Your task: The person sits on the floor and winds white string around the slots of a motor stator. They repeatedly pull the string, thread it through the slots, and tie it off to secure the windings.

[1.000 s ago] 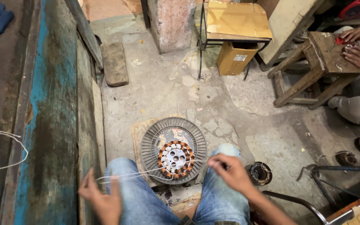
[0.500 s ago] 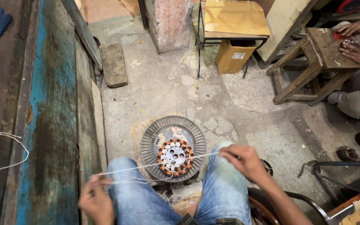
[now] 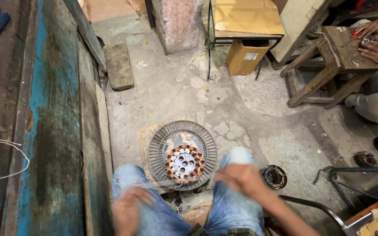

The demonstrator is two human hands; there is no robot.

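The concrete floor (image 3: pixel 162 87) fills most of the view, with a worn blue board (image 3: pixel 51 131) along the 9 o'clock side and a wooden stool (image 3: pixel 337 57) at 2 o'clock, where another person's hands (image 3: pixel 372 41) rest. At centre, between the denim-clad knees (image 3: pixel 235 205), lies the round motor core (image 3: pixel 183 161), flat on a small board, its ring of copper-wound slots facing up. A thin pale wire (image 3: pixel 154 183) runs across its 6 o'clock edge, from the left hand (image 3: pixel 127 209) at 7 o'clock to the right hand (image 3: pixel 241 179) at 5 o'clock. Both hands are motion-blurred; whether the fingers are pinched on the wire or loose cannot be told. The wire sits just below the core, level with both hands and apparently drawn between them. In my judgement, good winding here calls for steady, even tension and keeping the strand low so it seats in its slot without kinking.
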